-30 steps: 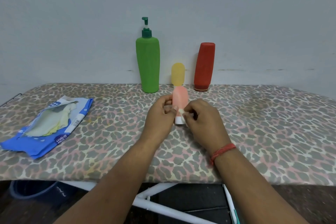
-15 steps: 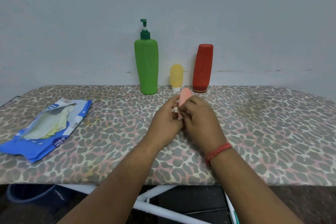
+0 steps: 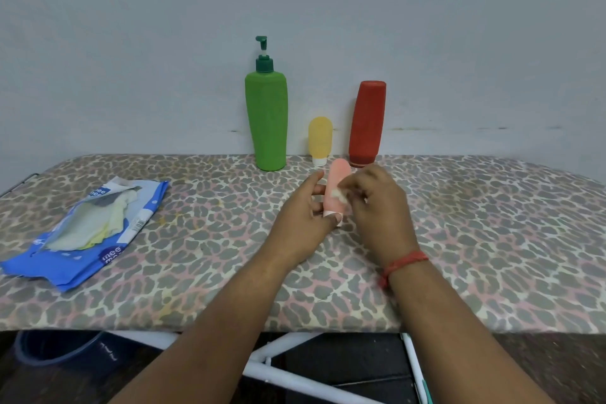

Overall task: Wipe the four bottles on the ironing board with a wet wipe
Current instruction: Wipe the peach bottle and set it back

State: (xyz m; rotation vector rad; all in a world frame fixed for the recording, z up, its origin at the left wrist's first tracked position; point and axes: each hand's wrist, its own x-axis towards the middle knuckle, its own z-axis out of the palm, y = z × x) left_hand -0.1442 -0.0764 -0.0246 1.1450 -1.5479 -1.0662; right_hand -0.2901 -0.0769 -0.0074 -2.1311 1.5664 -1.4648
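Wiping the pink bottle (image 3: 336, 187), held upright above the ironing board (image 3: 492, 239).

My left hand (image 3: 306, 223) grips the bottle near its white cap, steadying it so my right hand (image 3: 377, 207) can press the bunched wet wipe (image 3: 339, 195) against its side. The green bottle (image 3: 266, 121), yellow bottle (image 3: 320, 138) and red bottle (image 3: 367, 123) stand at the wall, clear of my working area; the wipe packet (image 3: 85, 229) lies open to my left, within reach.

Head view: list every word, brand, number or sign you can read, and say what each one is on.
"mee", with a cut-off second line below it: blue wet wipe pack, near corner.
A second round logo at the pack's far end: too blurred and creased to read.
Barcode on the pack's white strip: digits too small to read.
Green pump bottle, yellow bottle, red bottle, pink bottle: no readable text.
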